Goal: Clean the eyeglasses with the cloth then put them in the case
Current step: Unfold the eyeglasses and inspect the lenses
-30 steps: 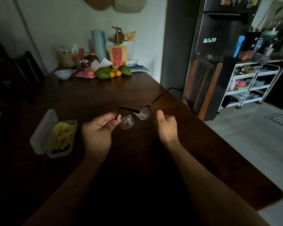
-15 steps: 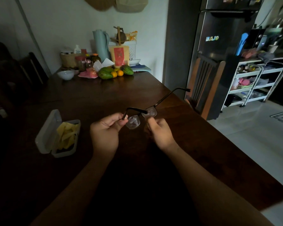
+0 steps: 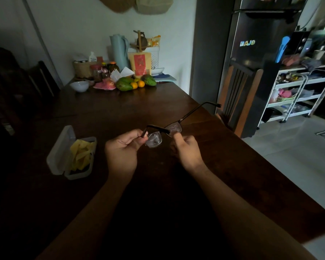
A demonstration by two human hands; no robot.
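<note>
2 hands [image 3: 154, 149] grip 1 eyeglasses [image 3: 164, 134]; 1 cloth [image 3: 81, 154] in 1 case [image 3: 61, 156].

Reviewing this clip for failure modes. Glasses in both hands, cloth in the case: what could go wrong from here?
1. The right hand has its thumb at the lens of the eyeglasses; bare skin could add smears.
2. The yellow cloth lies in the open case, so one hand must let go to fetch it; the left hand pinches only a thin temple and may slip.
3. The open temple juts out towards the table edge.
</note>
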